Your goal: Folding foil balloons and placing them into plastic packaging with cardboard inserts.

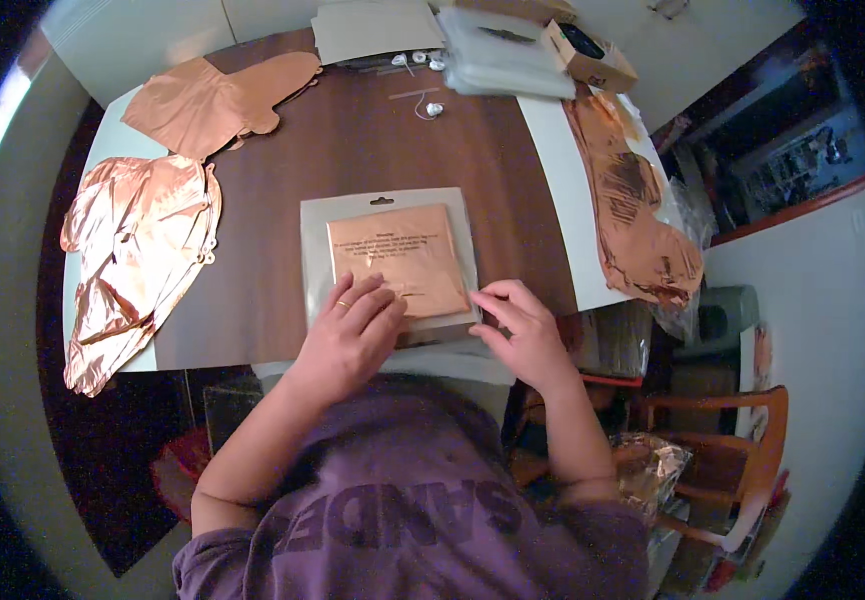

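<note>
In front of me on the table lies a pale, see-through flat packet (318, 250) with a hang hole at its far edge. A folded copper-coloured foil balloon (393, 262), with dark print on it, lies flat within the packet's outline. My left hand (353, 325) rests on the near left part of the folded foil, fingers stretched out and lying flat. At the packet's near right corner is my right hand (518, 325), its thumb and forefinger curved at the corner's edge. Whether the packet's near edge is sealed cannot be made out.
Copper foil balloons lie flat at the left (143, 230), far left (203, 105) and right (633, 210) of the brown table (283, 150). At the back are pale cards (378, 32), stacked clear packets (503, 60), an open box (593, 65) and small white coils (435, 109). A wooden chair (763, 450) stands right.
</note>
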Demonstrator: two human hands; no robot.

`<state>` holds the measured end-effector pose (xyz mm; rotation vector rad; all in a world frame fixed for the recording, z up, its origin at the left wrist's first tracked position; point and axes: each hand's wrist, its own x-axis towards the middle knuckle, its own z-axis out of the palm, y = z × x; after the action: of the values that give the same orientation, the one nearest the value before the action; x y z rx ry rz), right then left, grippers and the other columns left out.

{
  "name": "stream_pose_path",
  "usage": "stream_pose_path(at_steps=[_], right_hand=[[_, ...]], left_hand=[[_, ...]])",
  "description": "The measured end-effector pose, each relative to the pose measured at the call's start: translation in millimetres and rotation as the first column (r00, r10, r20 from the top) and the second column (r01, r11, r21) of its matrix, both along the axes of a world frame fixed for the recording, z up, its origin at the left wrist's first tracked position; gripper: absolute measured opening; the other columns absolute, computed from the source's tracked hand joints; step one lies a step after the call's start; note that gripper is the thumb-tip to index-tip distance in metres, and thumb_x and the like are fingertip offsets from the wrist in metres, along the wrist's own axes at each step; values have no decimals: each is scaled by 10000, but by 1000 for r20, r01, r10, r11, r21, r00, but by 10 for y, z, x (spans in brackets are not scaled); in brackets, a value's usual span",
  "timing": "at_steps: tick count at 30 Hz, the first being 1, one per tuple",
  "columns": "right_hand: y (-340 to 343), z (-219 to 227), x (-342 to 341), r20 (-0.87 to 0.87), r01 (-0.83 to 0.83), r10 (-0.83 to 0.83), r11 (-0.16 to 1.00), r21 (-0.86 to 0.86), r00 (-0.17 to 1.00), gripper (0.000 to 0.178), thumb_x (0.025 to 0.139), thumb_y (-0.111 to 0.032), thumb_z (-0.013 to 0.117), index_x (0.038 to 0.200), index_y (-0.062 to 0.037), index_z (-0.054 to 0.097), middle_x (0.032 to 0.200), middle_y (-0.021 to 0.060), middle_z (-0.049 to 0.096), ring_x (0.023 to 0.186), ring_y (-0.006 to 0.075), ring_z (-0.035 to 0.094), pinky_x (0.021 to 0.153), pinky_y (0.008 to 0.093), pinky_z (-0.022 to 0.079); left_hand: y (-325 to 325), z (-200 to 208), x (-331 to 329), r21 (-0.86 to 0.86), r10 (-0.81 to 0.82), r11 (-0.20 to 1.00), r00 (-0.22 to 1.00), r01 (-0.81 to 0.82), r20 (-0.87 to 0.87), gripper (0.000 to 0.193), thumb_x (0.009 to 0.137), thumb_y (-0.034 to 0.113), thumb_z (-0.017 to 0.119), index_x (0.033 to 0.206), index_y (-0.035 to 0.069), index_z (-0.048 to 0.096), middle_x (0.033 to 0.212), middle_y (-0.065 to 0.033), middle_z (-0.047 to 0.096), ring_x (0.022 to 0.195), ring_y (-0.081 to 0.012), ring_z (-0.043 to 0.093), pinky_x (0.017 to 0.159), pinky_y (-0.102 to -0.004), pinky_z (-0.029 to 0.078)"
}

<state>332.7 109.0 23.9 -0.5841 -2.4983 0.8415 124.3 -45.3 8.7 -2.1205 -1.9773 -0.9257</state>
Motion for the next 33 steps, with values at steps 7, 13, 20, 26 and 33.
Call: stream_pose_path(at_steps=[7, 13, 20, 26, 33], right_hand=[[12, -121, -137, -8, 63, -62, 978, 199, 998, 223, 738, -176, 790, 900, -84, 666, 863, 57, 582, 804, 277, 613, 709, 379, 503], [-20, -79, -60, -81, 75, -52, 946, 316, 995, 258, 726, -192, 791, 925, -90, 663, 906, 47, 585, 791, 268, 587, 708, 396, 470], [8, 19, 104, 15, -77, 78, 920, 384, 997, 269, 672, -78, 777, 912, -68, 656, 895, 67, 584, 782, 267, 563, 707, 381, 445], [-6, 58, 137, 120, -200, 170, 923, 329, 978, 198, 688, -62, 758, 809, -61, 601, 830, 73, 576, 748, 279, 564, 712, 384, 448], [-14, 195, 37, 104, -88, 61, 959, 270, 993, 158, 739, -88, 694, 838, -63, 574, 830, 77, 540, 810, 280, 575, 749, 398, 457]], left_hand=[[-36, 43, -109, -81, -74, 994, 997, 75, 5, 426, 724, 82, 704, 1141, 55, 618, 1131, -110, 617, 1183, -341, 553, 1063, -512, 397], [43, 172, -54, -102, -115, 988, 993, 113, -20, 451, 724, 112, 703, 1166, 83, 616, 1175, -104, 581, 1255, -342, 494, 1107, -579, 302], [216, 102, -86, -120, -244, 960, 965, 255, 100, 386, 750, 98, 661, 1136, 94, 636, 1184, -104, 568, 1244, -316, 493, 1081, -537, 330], [216, 70, -91, -132, -251, 955, 961, 266, 118, 385, 753, 91, 656, 1137, 87, 639, 1191, -113, 566, 1259, -319, 485, 1092, -546, 319], [212, 75, -78, -142, -239, 956, 964, 255, 119, 393, 747, 88, 651, 1140, 84, 649, 1199, -117, 564, 1269, -329, 476, 1095, -558, 308]])
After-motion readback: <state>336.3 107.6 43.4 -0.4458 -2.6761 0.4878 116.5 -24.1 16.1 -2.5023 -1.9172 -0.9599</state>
